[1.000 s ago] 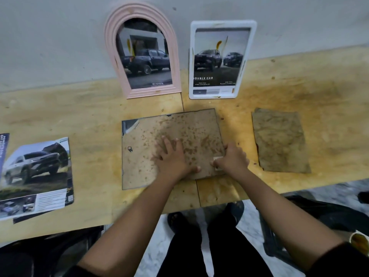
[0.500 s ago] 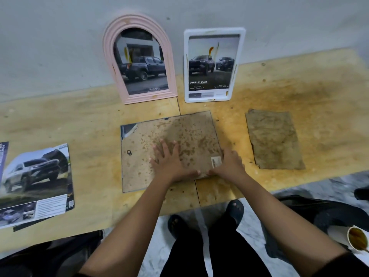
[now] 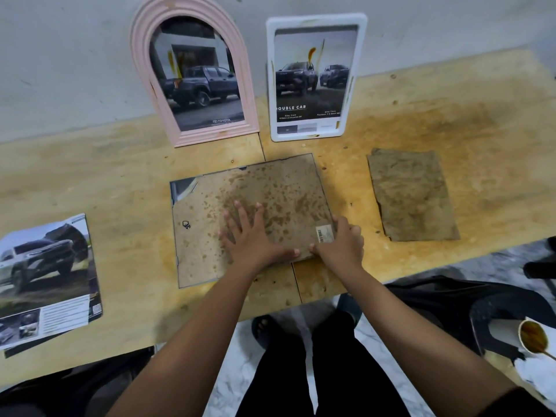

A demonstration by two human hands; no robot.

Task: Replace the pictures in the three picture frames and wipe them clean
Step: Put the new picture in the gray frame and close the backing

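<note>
cloth (image 3: 412,195) beside face-down frame (image 3: 207,245), brochure (image 3: 45,275) left, maybe sauce cup (image 3: 534,340) right

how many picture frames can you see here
3: a pink arched frame standing at the back, a white frame to its right, and a third frame lying face down in front of them.
</note>
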